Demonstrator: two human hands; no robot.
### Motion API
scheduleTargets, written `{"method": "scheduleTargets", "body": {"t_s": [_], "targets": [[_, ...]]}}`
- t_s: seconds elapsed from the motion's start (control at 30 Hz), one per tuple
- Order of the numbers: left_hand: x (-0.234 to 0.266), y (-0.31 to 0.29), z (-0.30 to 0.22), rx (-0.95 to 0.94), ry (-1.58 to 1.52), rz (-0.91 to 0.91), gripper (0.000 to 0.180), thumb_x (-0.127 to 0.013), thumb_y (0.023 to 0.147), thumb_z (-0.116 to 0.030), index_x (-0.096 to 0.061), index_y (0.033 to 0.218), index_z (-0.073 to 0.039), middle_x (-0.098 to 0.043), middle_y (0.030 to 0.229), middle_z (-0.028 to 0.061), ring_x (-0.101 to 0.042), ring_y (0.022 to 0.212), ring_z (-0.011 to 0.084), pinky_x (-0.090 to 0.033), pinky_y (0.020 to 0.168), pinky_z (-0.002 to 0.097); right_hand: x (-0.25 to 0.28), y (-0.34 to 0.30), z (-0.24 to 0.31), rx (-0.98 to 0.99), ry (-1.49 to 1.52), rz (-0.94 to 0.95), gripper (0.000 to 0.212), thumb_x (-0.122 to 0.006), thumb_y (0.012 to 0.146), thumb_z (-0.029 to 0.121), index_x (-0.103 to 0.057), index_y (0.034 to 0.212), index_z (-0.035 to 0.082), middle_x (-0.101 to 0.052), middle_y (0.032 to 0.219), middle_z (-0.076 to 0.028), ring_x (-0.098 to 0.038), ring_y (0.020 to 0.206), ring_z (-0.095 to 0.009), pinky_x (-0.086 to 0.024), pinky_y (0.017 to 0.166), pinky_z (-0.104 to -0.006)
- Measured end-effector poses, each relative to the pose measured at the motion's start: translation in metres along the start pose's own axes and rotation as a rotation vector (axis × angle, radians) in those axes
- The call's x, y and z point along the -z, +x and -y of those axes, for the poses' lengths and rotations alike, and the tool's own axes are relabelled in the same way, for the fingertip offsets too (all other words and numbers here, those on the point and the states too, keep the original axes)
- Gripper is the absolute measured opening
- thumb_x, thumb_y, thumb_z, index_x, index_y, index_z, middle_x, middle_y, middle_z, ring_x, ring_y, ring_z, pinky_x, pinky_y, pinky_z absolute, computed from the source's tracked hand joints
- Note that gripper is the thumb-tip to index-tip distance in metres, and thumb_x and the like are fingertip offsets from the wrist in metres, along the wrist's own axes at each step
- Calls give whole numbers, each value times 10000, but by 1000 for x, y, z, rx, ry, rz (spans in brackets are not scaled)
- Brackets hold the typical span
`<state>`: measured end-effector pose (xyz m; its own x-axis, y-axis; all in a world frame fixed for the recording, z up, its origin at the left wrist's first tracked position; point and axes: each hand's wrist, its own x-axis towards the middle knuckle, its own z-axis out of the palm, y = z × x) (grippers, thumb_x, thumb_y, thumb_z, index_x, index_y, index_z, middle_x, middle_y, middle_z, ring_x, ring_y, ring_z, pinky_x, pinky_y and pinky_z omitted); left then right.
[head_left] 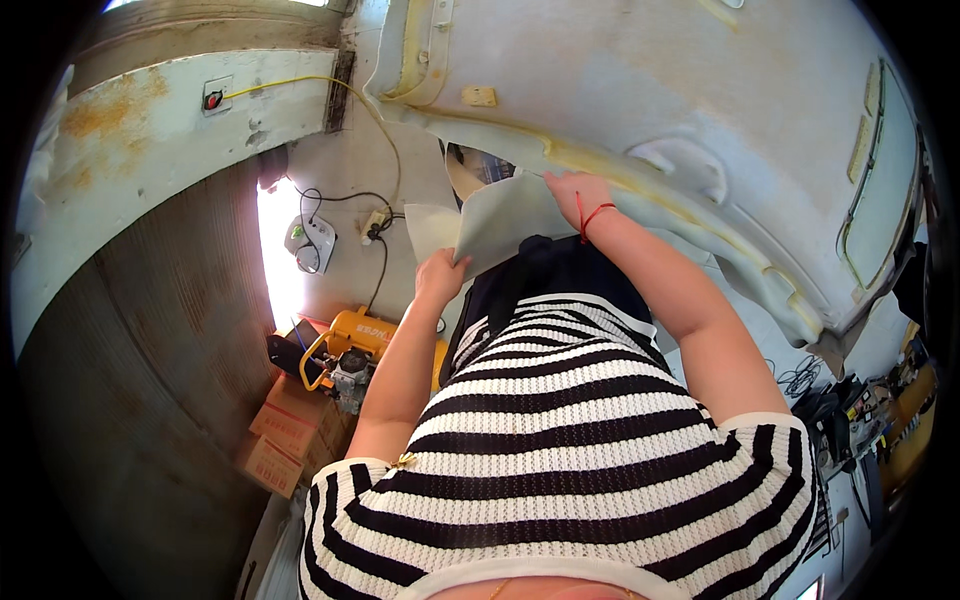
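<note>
Grey sheet (pixel 508 220), smooth, bent, paler flap (pixel 430 226)

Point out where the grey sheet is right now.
In the head view, the grey sheet is just above centre, between the left hand and right hand, near the large pale panel's lower edge.

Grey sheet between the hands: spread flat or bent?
Bent, not flat: the grey sheet bows between the left hand and right hand, with a paler flap angled off its left side.
</note>
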<state>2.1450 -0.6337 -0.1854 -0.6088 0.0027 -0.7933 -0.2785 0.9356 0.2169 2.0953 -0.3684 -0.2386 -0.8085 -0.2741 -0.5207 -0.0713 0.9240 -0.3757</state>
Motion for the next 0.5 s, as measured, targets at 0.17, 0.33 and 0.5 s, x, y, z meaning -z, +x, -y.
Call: {"method": "scheduleTargets", "body": {"t_s": [0.17, 0.33, 0.5], "targets": [[2, -5, -6, -77, 21, 3, 302, -529, 792, -327, -574, 834, -32, -583, 841, 173, -550, 810, 359, -423, 720, 432, -8, 14, 7, 51, -109, 44, 213, -388, 830, 137, -514, 988, 72, -590, 831, -143, -582, 766, -312, -468, 634, -389], [-1, -2, -1, -62, 74, 7, 296, -525, 794, -327, -570, 834, -37, -583, 840, 163, -547, 823, 350, -412, 733, 430, -24, 20, 7, 23, -138, 68, 206, -391, 823, 132, -502, 978, 53, -592, 846, -140, -581, 793, -307, -470, 649, -383], [10, 3, 11, -60, 47, 11, 276, -524, 796, -321, -577, 827, -52, -582, 836, 151, -542, 831, 337, -403, 745, 411, -12, 4, 1, 50, -174, 56, 243, -366, 844, 142, -503, 1032, 68, -595, 866, -141, -584, 808, -301, -468, 667, -378]]}}
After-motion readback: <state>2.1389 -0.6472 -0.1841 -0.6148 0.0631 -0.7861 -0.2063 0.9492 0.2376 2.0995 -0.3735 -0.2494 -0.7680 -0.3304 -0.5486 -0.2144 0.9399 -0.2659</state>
